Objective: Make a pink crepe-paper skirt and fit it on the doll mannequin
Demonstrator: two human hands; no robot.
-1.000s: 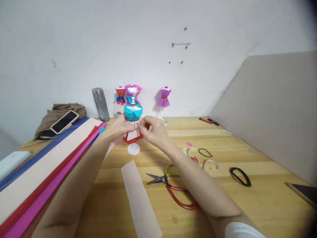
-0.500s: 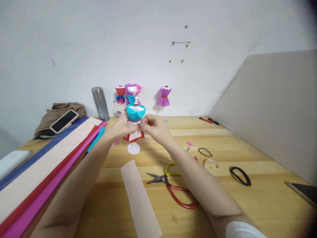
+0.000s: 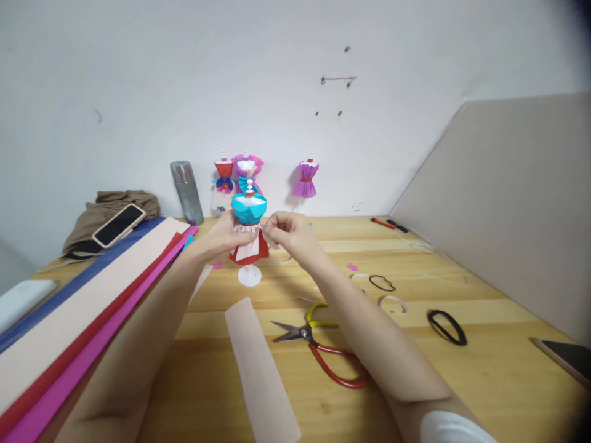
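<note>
A small dress form [image 3: 250, 210] on a white round base stands upright over the table, dressed in a turquoise paper top and a red skirt with a pale pink pleated layer. My left hand [image 3: 227, 237] is closed around its waist from the left, thumb across the front. On the right side of the waist, my right hand [image 3: 287, 231] pinches the edge of the pale pink pleated paper [image 3: 252, 245] between thumb and forefinger. Nearer me lie a pale pink paper strip [image 3: 263, 372] and open scissors [image 3: 305, 333] with yellow and red handles.
Dressed forms [image 3: 307, 180] stand by the wall beside a grey flask [image 3: 186, 192]. Colored paper sheets [image 3: 87, 301], a phone [image 3: 119, 225] and brown cloth [image 3: 104, 212] lie left. Right are a black hair tie [image 3: 447, 327], a tape ring [image 3: 393, 305] and markers [image 3: 390, 224].
The dress form has shifted slightly left and turned a little, showing more of the red skirt on its right. Both hands keep hold, the right still pinching at the waist.
</note>
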